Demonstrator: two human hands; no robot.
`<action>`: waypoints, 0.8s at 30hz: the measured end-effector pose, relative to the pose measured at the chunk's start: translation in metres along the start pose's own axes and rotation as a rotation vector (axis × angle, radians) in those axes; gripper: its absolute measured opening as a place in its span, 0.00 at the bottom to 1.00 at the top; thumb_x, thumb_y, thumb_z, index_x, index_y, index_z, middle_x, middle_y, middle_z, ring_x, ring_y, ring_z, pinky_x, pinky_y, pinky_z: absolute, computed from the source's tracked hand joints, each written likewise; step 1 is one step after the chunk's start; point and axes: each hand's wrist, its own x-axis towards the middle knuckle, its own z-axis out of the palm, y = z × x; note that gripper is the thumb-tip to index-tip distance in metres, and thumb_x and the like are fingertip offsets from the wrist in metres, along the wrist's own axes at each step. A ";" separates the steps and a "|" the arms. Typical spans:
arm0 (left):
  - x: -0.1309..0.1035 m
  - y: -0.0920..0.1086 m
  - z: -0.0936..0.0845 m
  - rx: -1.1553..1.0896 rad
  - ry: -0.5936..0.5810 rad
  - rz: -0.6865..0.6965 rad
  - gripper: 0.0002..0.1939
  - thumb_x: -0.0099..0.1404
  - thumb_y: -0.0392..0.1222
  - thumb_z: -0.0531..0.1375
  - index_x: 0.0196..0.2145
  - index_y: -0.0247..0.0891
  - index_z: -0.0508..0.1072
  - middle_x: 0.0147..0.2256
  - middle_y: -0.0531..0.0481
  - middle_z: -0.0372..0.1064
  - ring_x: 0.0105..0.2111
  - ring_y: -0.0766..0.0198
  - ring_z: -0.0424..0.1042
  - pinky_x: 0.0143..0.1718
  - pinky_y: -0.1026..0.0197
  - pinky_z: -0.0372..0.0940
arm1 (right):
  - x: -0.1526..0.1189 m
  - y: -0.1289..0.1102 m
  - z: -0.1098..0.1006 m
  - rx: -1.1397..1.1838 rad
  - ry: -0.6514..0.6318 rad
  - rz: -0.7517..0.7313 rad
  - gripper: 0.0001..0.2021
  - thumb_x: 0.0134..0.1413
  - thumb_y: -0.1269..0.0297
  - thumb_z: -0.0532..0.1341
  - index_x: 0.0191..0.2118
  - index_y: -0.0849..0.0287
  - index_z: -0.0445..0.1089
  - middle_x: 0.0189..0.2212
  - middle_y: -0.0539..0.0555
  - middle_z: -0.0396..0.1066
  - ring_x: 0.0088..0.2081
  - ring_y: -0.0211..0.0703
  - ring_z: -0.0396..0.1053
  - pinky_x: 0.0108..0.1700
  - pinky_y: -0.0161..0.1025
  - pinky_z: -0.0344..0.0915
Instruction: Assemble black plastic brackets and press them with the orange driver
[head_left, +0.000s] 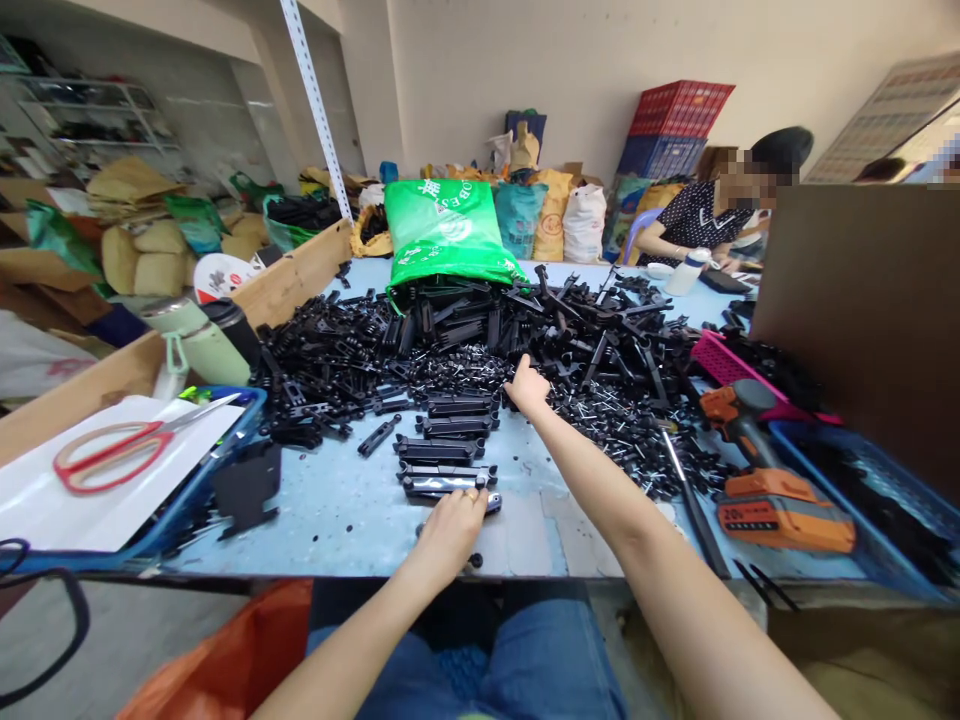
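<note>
My left hand (pixel 452 532) is at the near end of a column of black plastic arms (pixel 441 450) laid crosswise on the blue tabletop. Its fingers are closed over the nearest black plastic arm (pixel 491 503), whose right end sticks out past them. Farther forward, my right hand (pixel 528 386) reaches to the edge of a heap of small screws (pixel 465 370). Its fingers are curled together, and whatever lies between the fingertips is too small to make out. Larger black plastic pieces (pixel 322 360) are heaped around the screws.
A green sack (pixel 450 230) spills black parts at the back. On the right lie an orange cordless drill (pixel 780 500), a screwdriver (pixel 690 500) and a pink basket (pixel 739 375). Red-handled scissors (pixel 112 455) rest on the left. A person (pixel 697 215) sits across the table.
</note>
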 end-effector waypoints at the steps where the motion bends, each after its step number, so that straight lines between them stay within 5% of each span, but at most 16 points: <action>1: 0.000 -0.001 -0.001 0.010 -0.009 0.001 0.27 0.56 0.20 0.47 0.53 0.32 0.60 0.42 0.42 0.66 0.39 0.56 0.66 0.39 0.55 0.64 | -0.001 -0.001 0.002 -0.004 -0.006 0.007 0.32 0.53 0.66 0.57 0.60 0.65 0.42 0.46 0.70 0.63 0.46 0.55 0.67 0.43 0.49 0.62; 5: -0.005 -0.001 -0.015 0.046 -0.029 0.062 0.25 0.59 0.22 0.47 0.54 0.33 0.59 0.42 0.42 0.65 0.39 0.56 0.66 0.38 0.55 0.63 | -0.004 -0.005 -0.005 -0.002 -0.034 0.030 0.23 0.56 0.70 0.52 0.57 0.67 0.48 0.48 0.73 0.59 0.46 0.54 0.67 0.43 0.47 0.62; 10: -0.014 -0.002 -0.023 0.032 -0.059 0.088 0.25 0.60 0.23 0.47 0.55 0.33 0.58 0.42 0.42 0.65 0.41 0.56 0.65 0.39 0.55 0.62 | -0.022 0.015 -0.040 0.029 -0.097 -0.056 0.19 0.58 0.64 0.52 0.52 0.70 0.55 0.45 0.69 0.63 0.43 0.50 0.68 0.42 0.42 0.62; 13: -0.018 -0.007 -0.013 -0.056 -0.059 0.039 0.22 0.62 0.26 0.47 0.54 0.36 0.59 0.43 0.43 0.65 0.42 0.57 0.64 0.41 0.55 0.61 | -0.064 0.047 -0.063 0.077 -0.185 -0.250 0.16 0.58 0.57 0.53 0.49 0.59 0.60 0.41 0.56 0.69 0.40 0.42 0.68 0.42 0.36 0.62; 18: -0.015 -0.014 -0.004 -0.296 -0.079 0.020 0.16 0.67 0.37 0.48 0.52 0.40 0.60 0.44 0.46 0.64 0.43 0.58 0.64 0.43 0.56 0.61 | -0.167 0.100 -0.075 0.082 -0.488 -0.936 0.14 0.59 0.53 0.52 0.45 0.54 0.64 0.38 0.51 0.70 0.38 0.40 0.67 0.39 0.34 0.59; 24: -0.006 -0.003 -0.014 -0.334 -0.102 0.005 0.20 0.64 0.50 0.51 0.50 0.38 0.61 0.44 0.43 0.64 0.45 0.53 0.63 0.46 0.52 0.59 | -0.222 0.108 -0.047 -0.197 -0.379 -0.923 0.16 0.60 0.50 0.49 0.39 0.56 0.64 0.32 0.52 0.68 0.33 0.43 0.67 0.34 0.37 0.54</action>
